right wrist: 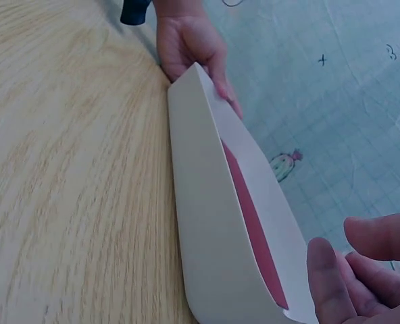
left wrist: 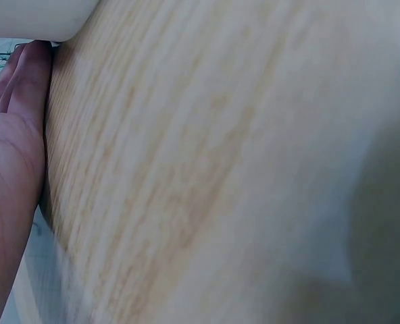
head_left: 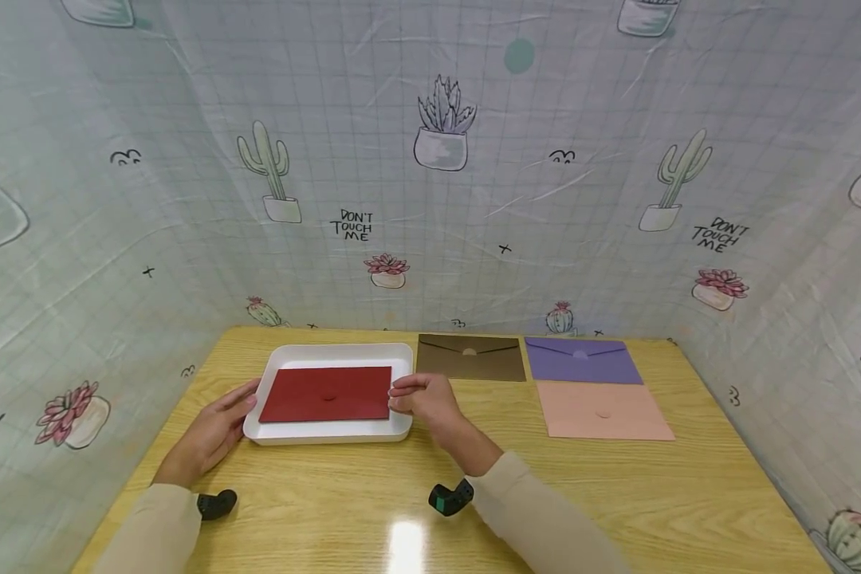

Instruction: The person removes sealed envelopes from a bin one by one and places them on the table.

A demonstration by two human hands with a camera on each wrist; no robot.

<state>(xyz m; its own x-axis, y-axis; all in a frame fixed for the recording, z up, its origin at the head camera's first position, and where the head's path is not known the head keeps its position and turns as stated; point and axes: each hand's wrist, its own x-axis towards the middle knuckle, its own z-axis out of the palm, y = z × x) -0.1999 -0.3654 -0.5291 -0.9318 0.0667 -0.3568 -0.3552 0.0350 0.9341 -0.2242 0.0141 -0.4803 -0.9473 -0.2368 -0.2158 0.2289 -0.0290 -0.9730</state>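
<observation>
A red envelope [head_left: 328, 394] lies flap side up inside a white tray [head_left: 308, 433] on the left part of the table. Along the tray's left end, my left hand [head_left: 211, 434] touches the side with its fingers fairly straight. My right hand [head_left: 430, 402] is at the tray's right end, its fingertips beside the envelope's right edge. In the right wrist view, the thumb and fingers of that hand [right wrist: 362, 277] stand apart with nothing seen between them. The left wrist view shows the left hand [left wrist: 14, 135] low on the table by the tray's corner.
To the right lie a brown envelope [head_left: 466, 363], a purple envelope [head_left: 581, 368] and a pink envelope [head_left: 603, 422]. The wooden table [head_left: 316, 510] is bordered at the back and sides by a cactus-print cloth [head_left: 402, 191]. Both wrists wear black devices.
</observation>
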